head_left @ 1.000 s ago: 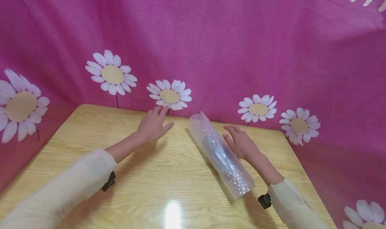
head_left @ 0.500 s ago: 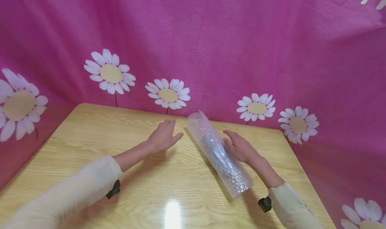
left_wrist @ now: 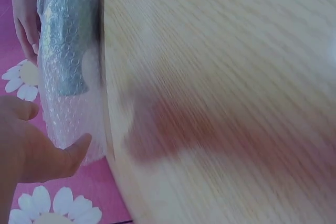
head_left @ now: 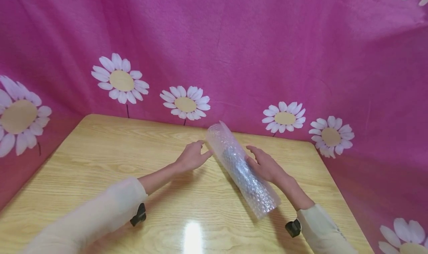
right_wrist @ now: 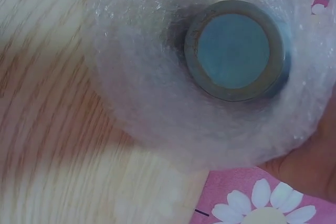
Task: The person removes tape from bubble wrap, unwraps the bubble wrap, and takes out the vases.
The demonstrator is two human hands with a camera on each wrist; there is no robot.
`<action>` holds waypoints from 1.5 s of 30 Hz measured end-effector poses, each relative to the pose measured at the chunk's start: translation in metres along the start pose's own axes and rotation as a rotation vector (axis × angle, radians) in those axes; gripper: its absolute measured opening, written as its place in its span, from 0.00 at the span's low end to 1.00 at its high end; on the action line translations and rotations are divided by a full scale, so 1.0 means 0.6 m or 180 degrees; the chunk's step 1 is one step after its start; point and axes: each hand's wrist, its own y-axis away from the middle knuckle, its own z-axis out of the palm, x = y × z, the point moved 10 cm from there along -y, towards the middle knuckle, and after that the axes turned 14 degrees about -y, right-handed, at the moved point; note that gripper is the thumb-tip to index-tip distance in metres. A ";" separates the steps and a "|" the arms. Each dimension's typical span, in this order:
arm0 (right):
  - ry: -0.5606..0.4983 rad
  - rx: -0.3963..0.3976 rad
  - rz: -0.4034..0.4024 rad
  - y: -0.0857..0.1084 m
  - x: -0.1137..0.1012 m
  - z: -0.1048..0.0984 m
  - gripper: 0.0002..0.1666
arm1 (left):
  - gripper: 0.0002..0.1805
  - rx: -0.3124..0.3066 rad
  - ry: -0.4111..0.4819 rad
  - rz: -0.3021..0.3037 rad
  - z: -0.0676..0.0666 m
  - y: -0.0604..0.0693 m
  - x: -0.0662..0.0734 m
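Note:
A roll of bubble wrap [head_left: 230, 150] lies slantwise on the wooden table, its far end toward the backdrop. Inside it a darker cylinder shows through; the right wrist view looks into the near end onto its round blue-grey base [right_wrist: 233, 51]. What kind of thing it is, I cannot tell. My left hand [head_left: 191, 157] is beside the roll's far left side, thumb and fingers spread apart; whether the thumb touches the wrap is unclear. Along the roll's right side rests my right hand [head_left: 266, 167], fingers extended, thumb at the wrap. The left wrist view also shows the wrapped cylinder [left_wrist: 68, 40].
A pink cloth with white daisies [head_left: 185, 104] hangs behind and beside the table [head_left: 133, 146]. Small black devices [head_left: 138, 214] sit under both cream sleeves. Light glares off the table's front.
My left hand has moved right and nearer, from the table's back edge to the roll's left side. The right hand has shifted slightly closer against the wrap. The roll has stayed in place.

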 end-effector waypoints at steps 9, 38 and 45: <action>-0.0324 -0.0042 0.0280 0.001 0.017 0.012 0.30 | 0.36 -0.0142 0.0492 -0.0410 0.040 -0.004 -0.001; -0.0720 0.0057 0.0892 0.027 0.037 0.018 0.34 | 0.24 -0.0715 0.1538 -0.0617 0.131 0.005 0.057; -0.0692 0.0078 0.0989 0.029 0.042 0.019 0.39 | 0.32 -0.0697 0.1466 -0.0678 0.149 0.000 0.068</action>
